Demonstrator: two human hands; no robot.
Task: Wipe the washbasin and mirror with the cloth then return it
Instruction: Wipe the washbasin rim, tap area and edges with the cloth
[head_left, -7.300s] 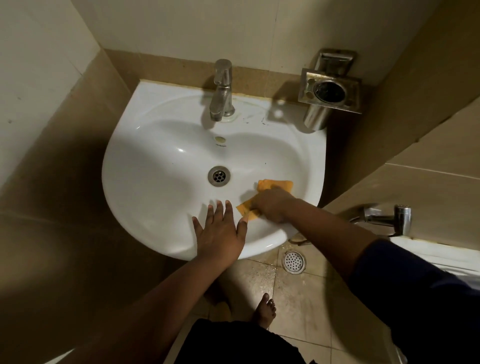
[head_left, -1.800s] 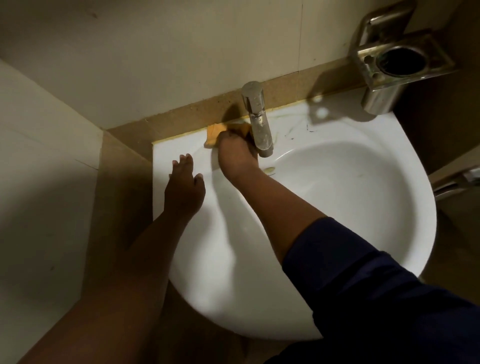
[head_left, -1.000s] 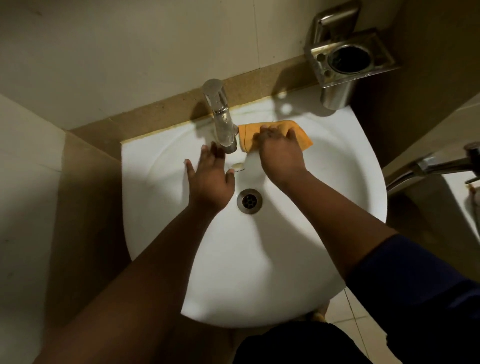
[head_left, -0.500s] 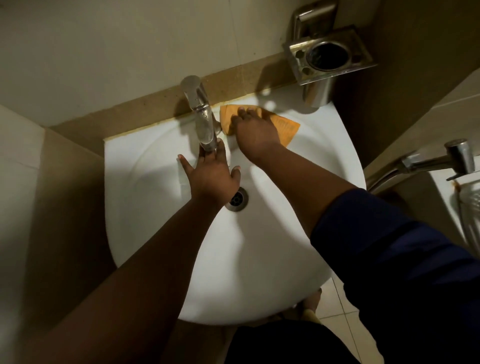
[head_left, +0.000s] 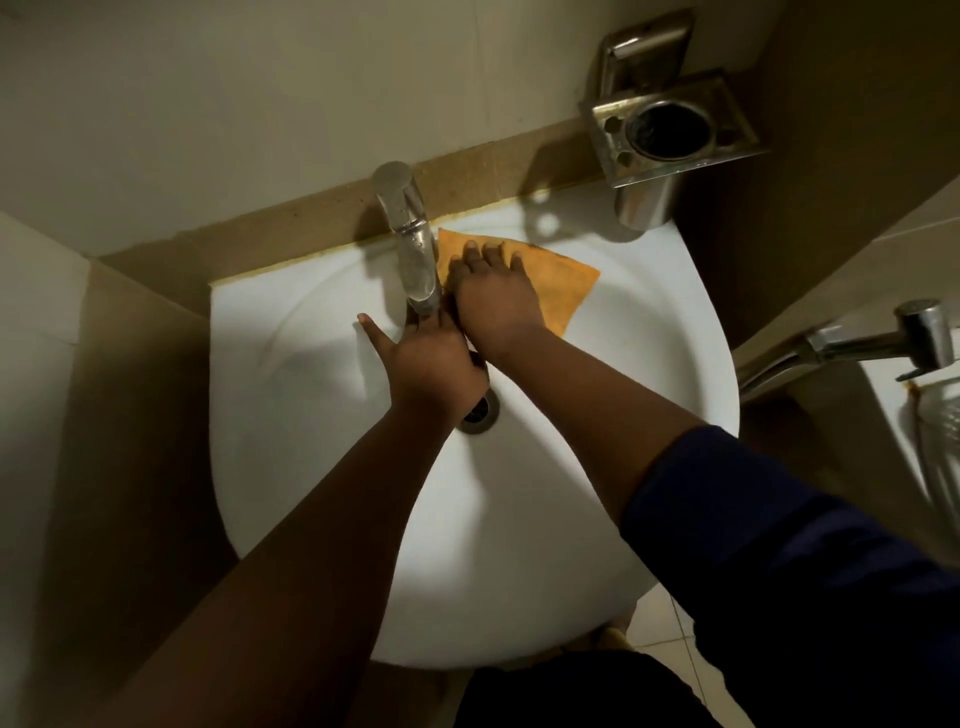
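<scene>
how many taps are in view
2. One tap stands at the back of the washbasin, just left of the cloth. A second tap juts out at the right edge. Others may be out of frame.

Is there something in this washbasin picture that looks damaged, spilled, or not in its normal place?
Nothing stands out. The right hand presses the orange cloth flat on the washbasin ledge beside the tap; the left hand rests open in the bowl. The metal holder on the wall looks intact.
</scene>
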